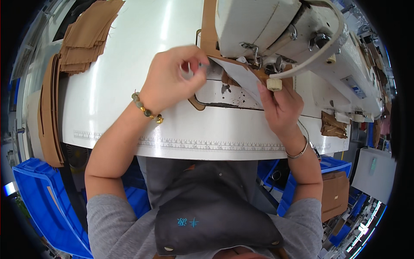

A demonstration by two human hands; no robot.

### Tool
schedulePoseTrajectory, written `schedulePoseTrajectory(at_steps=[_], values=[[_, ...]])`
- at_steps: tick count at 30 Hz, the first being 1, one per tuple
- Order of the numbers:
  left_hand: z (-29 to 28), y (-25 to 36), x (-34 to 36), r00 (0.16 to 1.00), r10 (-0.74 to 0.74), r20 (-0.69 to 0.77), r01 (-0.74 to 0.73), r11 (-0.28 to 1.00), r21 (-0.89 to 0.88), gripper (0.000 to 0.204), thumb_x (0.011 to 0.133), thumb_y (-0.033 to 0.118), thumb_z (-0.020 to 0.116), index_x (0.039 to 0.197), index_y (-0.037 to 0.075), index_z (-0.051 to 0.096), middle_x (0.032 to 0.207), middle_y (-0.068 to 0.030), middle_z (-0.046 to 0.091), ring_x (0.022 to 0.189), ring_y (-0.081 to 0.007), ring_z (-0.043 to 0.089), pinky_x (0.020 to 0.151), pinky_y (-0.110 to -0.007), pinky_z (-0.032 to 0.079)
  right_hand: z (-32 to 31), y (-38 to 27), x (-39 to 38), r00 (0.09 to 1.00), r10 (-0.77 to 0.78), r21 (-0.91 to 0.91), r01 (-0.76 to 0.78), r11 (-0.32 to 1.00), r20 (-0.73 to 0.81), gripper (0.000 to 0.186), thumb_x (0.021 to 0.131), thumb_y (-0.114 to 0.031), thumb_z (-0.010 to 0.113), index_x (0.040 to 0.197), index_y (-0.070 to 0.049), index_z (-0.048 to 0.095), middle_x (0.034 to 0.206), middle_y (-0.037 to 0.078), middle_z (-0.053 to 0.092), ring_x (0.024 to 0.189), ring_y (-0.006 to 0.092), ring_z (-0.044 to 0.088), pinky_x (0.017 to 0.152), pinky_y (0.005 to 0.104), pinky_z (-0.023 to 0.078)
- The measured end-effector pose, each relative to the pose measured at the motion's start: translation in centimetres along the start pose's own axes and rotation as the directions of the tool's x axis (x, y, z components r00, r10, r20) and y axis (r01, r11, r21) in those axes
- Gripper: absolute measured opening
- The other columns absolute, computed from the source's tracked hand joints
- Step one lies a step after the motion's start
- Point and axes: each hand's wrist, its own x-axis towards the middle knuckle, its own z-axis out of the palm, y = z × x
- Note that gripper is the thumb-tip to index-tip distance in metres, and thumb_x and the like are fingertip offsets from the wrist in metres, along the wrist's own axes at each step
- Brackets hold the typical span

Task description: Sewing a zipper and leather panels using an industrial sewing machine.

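Observation:
A brown fabric piece with a white underside (245,77) lies tilted at the needle area of the sewing machine (258,30). My right hand (282,103) grips its right edge, thumb on the white side, close to the machine's head. At the left end of the piece, my left hand (177,71) is curled in a pinch; what sits between thumb and fingertip is too small to tell. Below the fabric, the metal bed plate (230,96) shows dark spots. A brown strip (209,28) runs behind, left of the machine.
Stacked brown fabric pieces (92,32) lie at the far left, with more brown pieces (49,112) hanging below them. A printed ruler (194,146) follows the white table's front edge. Brown scraps (333,125) lie right. Blue crates (47,203) stand beneath at both sides.

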Motion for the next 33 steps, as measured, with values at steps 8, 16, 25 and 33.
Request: schedulePoseTrajectory(at_steps=[8, 16, 25, 33], values=[[3.0, 0.4, -1.0, 0.895, 0.431, 0.117, -0.429, 0.760, 0.487, 0.015, 0.086, 0.019, 0.078, 0.100, 0.015, 0.078, 0.068, 0.0016, 0.066, 0.058, -0.0175, 0.065, 0.050, -0.032, 0.049, 0.3, -0.2, 0.2, 0.985, 0.163, 0.167, -0.152, 0.974, -0.054, 0.013, 0.088, -0.002, 0.076, 0.082, 0.000, 0.065, 0.073, 0.010, 0.059, 0.056, 0.0231, 0.055, 0.051, 0.0346, 0.042], [3.9, 0.2, -0.8, 0.903, 0.422, 0.083, -0.404, 0.767, 0.498, 0.013, 0.086, 0.015, 0.074, 0.099, 0.013, 0.077, 0.068, 0.0005, 0.065, 0.058, -0.0181, 0.065, 0.050, -0.034, 0.049, 0.4, -0.2, 0.3, 0.988, 0.140, 0.195, -0.126, 0.973, -0.060, 0.009, 0.087, 0.000, 0.077, 0.087, 0.000, 0.068, 0.075, 0.010, 0.063, 0.057, 0.0225, 0.058, 0.051, 0.0336, 0.043], [3.8, 0.0, -1.2, 0.886, 0.425, 0.187, -0.454, 0.704, 0.546, 0.014, 0.071, 0.015, 0.078, 0.079, 0.011, 0.067, 0.067, -0.0024, 0.063, 0.056, -0.0229, 0.063, 0.052, -0.036, 0.051, 1.6, 0.1, 0.5, 0.947, 0.150, 0.234, -0.220, 0.947, 0.285, 0.036, 0.097, -0.031, 0.070, 0.120, -0.003, 0.074, 0.102, 0.011, 0.072, 0.086, 0.0268, 0.066, 0.083, 0.0404, 0.052], [-0.4, 1.6, -1.2, 0.997, 0.017, 0.075, -0.048, 0.902, 0.430, 0.019, 0.082, 0.017, 0.080, 0.099, 0.009, 0.077, 0.074, -0.0052, 0.066, 0.065, -0.0243, 0.062, 0.059, -0.037, 0.049, 2.5, -1.2, -0.7, 0.954, 0.031, -0.049, -0.017, 0.999, 0.299, 0.044, 0.086, -0.031, 0.078, 0.124, -0.008, 0.073, 0.110, 0.008, 0.068, 0.096, 0.0270, 0.064, 0.095, 0.0407, 0.050]])
